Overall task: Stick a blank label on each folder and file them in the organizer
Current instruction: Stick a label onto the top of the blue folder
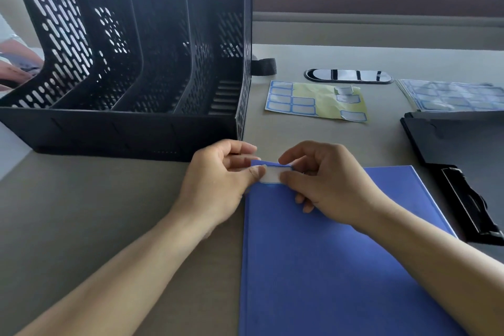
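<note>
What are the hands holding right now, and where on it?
A blank label, pinched at its two short ends by the left hand and right hand, over the blue folder's top-left corner.

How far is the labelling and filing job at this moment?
Early. Done: nothing filed; the organizer shows no folders. In hand: both hands, left and right, press a blank label onto the blue folder. Left: file it, then the black folder.
</note>
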